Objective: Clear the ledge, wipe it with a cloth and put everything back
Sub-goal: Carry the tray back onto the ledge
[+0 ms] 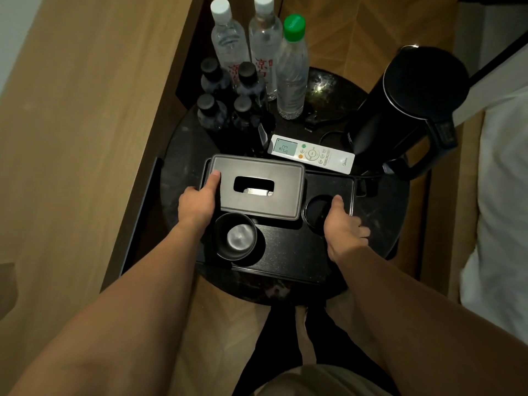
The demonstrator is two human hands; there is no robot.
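The left hand [197, 205] grips the left edge of the black tray [288, 252], thumb on the gray tissue box [258, 185]. The right hand [343, 227] grips the tray's right edge. A black cup [235, 237] sits beside the left hand

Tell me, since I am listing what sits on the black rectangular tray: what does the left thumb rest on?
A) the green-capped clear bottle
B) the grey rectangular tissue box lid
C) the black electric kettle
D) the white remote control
B: the left hand lays its thumb on the grey rectangular tissue box lid, near its left end, on the black rectangular tray.
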